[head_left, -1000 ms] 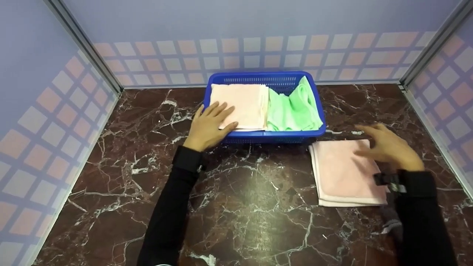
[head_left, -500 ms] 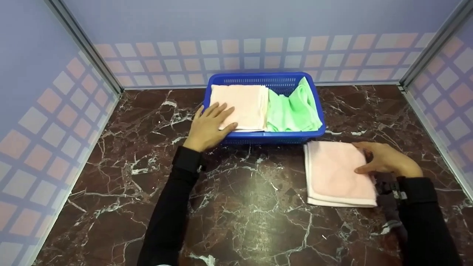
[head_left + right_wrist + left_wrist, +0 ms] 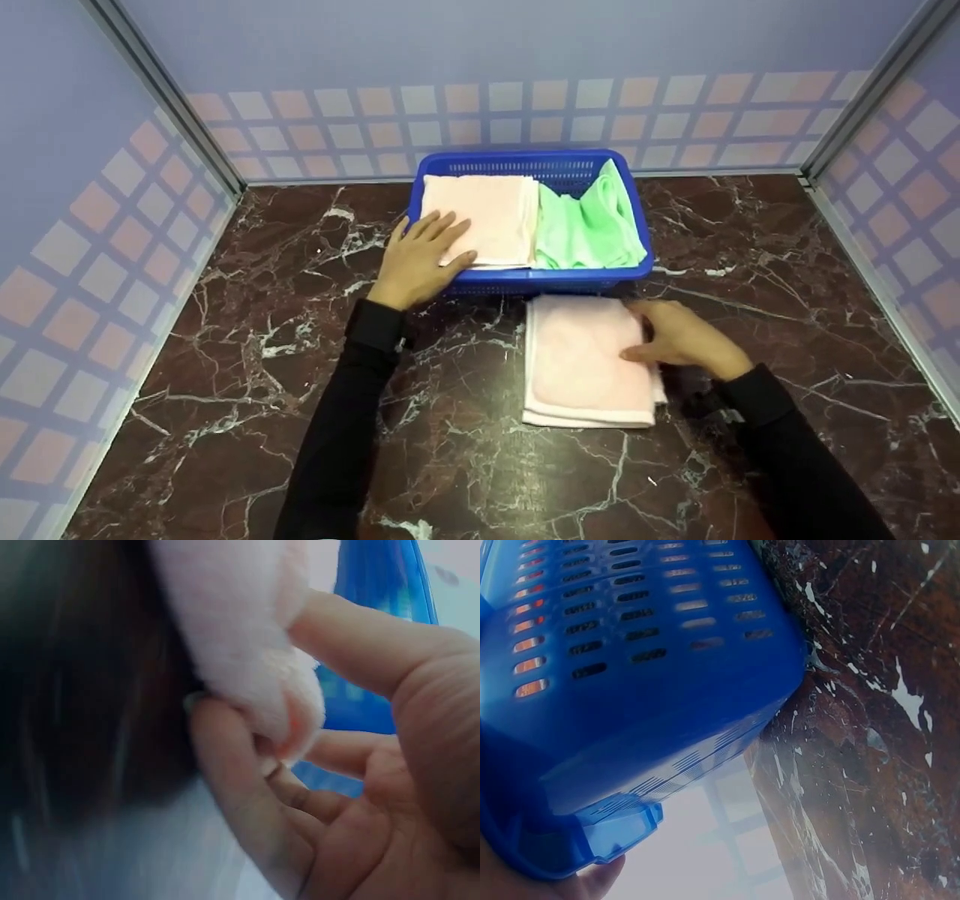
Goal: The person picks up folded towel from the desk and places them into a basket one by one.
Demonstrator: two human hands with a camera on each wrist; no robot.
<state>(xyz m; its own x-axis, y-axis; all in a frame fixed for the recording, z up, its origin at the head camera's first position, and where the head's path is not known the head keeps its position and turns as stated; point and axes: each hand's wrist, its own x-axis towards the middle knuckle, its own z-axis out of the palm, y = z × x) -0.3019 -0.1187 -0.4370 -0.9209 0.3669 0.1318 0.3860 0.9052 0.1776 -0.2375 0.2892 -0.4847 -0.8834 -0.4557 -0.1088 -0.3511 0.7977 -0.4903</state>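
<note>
A blue plastic basket (image 3: 525,275) holds folded pale pink towels (image 3: 480,214) on its left and green towels (image 3: 585,225) on its right. My left hand (image 3: 416,259) reaches over the basket's front left corner, its spread fingers lying on the pink towels. In the left wrist view a bit of that hand (image 3: 525,881) shows at the basket's rim. My right hand (image 3: 682,337) pinches the right edge of a separate folded pink towel (image 3: 589,360) in front of the basket. Seen from the right wrist, thumb and fingers (image 3: 225,757) close round the towel's thick folded edge (image 3: 247,660).
The basket stands on a dark red-brown marbled tabletop (image 3: 450,480) near the back wall (image 3: 517,45). Panels with pink and white squares enclose the table at the back, left and right.
My right hand has come down onto the separate folded pink towel, gripped its right edge and carried it left until it is in front of the basket. The left hand stays at the basket.
</note>
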